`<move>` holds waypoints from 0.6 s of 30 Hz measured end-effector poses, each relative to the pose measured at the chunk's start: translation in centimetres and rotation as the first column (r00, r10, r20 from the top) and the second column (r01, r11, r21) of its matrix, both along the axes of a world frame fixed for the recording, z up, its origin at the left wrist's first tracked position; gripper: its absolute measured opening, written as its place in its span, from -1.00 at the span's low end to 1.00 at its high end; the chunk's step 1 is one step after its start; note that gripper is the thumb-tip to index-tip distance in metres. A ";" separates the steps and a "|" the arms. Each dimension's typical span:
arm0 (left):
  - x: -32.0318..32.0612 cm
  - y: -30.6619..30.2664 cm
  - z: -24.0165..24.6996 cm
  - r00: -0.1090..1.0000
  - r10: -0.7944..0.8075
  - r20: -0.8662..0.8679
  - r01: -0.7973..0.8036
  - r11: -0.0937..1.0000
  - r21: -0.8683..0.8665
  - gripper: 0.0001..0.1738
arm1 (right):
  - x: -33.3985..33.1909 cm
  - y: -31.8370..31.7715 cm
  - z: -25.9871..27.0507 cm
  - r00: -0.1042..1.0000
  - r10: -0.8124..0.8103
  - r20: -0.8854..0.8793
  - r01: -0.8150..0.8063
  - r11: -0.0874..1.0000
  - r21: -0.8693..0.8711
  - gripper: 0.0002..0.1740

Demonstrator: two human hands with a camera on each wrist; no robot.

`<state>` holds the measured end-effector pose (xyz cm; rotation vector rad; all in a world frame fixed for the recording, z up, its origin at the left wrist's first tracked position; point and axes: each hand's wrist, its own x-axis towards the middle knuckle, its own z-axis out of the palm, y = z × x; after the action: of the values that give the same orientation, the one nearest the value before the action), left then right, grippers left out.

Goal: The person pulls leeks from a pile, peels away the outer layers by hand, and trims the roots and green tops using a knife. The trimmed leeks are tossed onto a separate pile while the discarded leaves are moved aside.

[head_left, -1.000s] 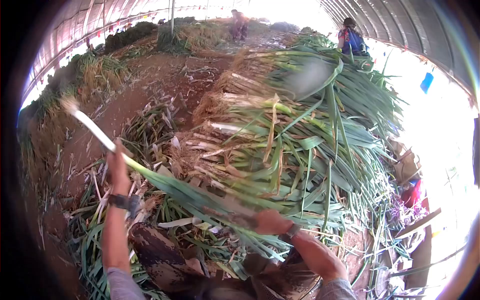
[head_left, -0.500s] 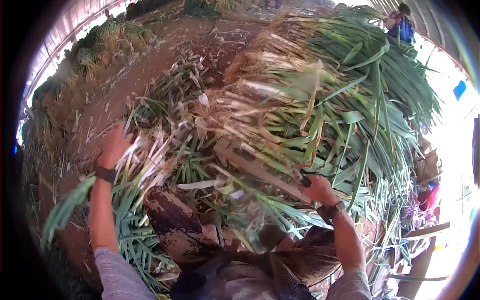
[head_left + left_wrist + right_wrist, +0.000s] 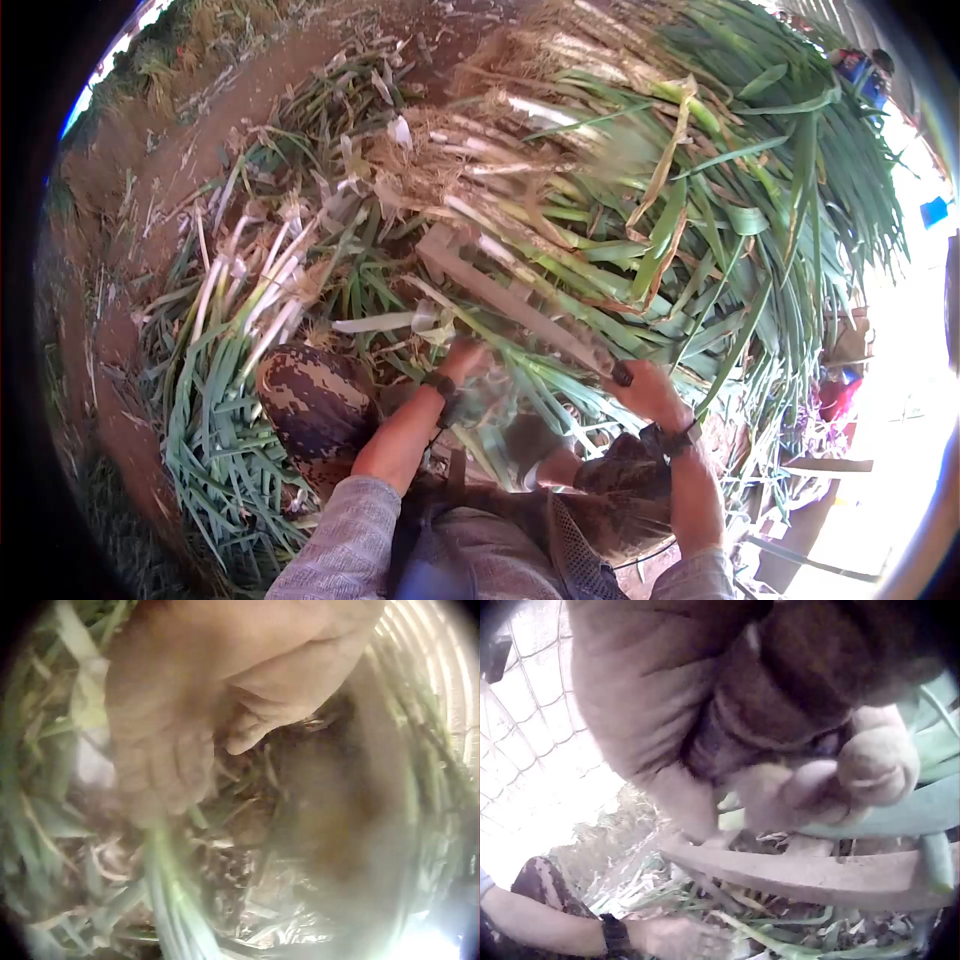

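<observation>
My left hand (image 3: 465, 360) reaches low in front of the knees, fingers fairly straight. In the left wrist view its fingertips are right at some green leek leaves (image 3: 176, 900), with the thumb held apart. The right hand (image 3: 645, 390) curls round a short dark handle (image 3: 622, 374), and the rest of that tool is hidden or blurred. Just beyond it is a long wooden bar (image 3: 510, 300); it passes below the right hand in the right wrist view. A leek (image 3: 450, 310) lies between the bar and the left hand.
A big heap of untrimmed leeks (image 3: 600, 190), roots to the left, fills the right side. More leeks (image 3: 215, 380) lie in a pile at the left beside the camouflage-clad knee (image 3: 310, 400). Leaf scraps litter the brown soil (image 3: 200, 120). Another person (image 3: 865, 75) is at the far right.
The left hand laid a long leek on the left pile, let go and came back to the middle. The right hand moved a little right and away from the leek's leaves. The view tilted down.
</observation>
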<state>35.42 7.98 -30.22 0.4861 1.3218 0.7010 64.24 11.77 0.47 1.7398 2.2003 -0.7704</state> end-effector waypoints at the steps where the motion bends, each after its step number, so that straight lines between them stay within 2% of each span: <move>1: 0.4 -0.8 -2.9 0.999 0.005 -0.051 -0.007 1.000 -0.025 -0.53 | 0.0 -0.4 -0.1 0.996 0.088 -0.033 -0.089 0.996 -0.025 -0.61; 3: 0.9 -1.8 -4.1 0.998 0.061 0.009 -0.061 0.997 -0.042 -0.51 | -0.4 -0.8 -0.6 0.985 0.168 -0.028 -0.169 0.985 -0.036 -0.60; 5: 1.2 -2.1 -6.3 0.989 0.137 -0.057 -0.138 0.990 -0.018 -0.47 | -0.5 -1.2 -1.4 0.990 0.133 -0.046 -0.135 0.989 -0.055 -0.60; 6: 1.4 -1.9 -6.4 0.983 0.179 0.041 -0.177 0.983 -0.039 -0.48 | -0.3 -1.4 -2.2 0.992 0.120 -0.032 -0.121 0.991 -0.056 -0.58; 7: 1.7 -1.6 -6.6 0.983 0.178 0.047 -0.175 0.983 -0.057 -0.48 | -0.1 -1.3 -2.8 0.994 0.104 -0.018 -0.105 0.993 -0.055 -0.57; 8: 2.4 -1.2 -6.7 0.955 0.272 0.121 -0.259 0.960 -0.108 -0.49 | 0.0 -1.1 -3.3 0.978 0.199 0.067 -0.189 0.974 -0.123 -0.54; 9: 2.8 -0.5 -6.4 0.912 0.365 0.188 -0.337 0.927 -0.165 -0.50 | 0.2 -1.0 -3.8 0.978 0.195 0.073 -0.184 0.973 -0.139 -0.54; 11: 3.0 0.6 -6.5 0.895 0.398 0.199 -0.365 0.912 -0.186 -0.55 | 0.8 -1.2 -5.3 0.963 0.269 0.032 -0.258 0.945 -0.200 -0.55; 13: 2.7 1.2 -6.3 0.806 0.538 0.247 -0.519 0.843 -0.143 -0.54 | 1.1 -1.0 -6.1 0.958 0.285 0.041 -0.268 0.934 -0.238 -0.55; 14: 2.8 1.9 -7.9 0.768 0.619 0.162 -0.594 0.784 -0.182 -0.54 | 1.2 -0.8 -6.4 0.966 0.252 0.056 -0.230 0.938 -0.259 -0.55; 18: 1.2 2.7 -9.9 0.760 0.599 0.253 -0.578 0.801 -0.158 -0.51 | 0.5 0.3 -6.0 0.976 0.197 0.096 -0.157 0.934 -0.321 -0.54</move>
<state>36.62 10.67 -40.12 -0.1193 1.2091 1.1969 64.73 12.11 -5.54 1.3779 1.9905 -0.8814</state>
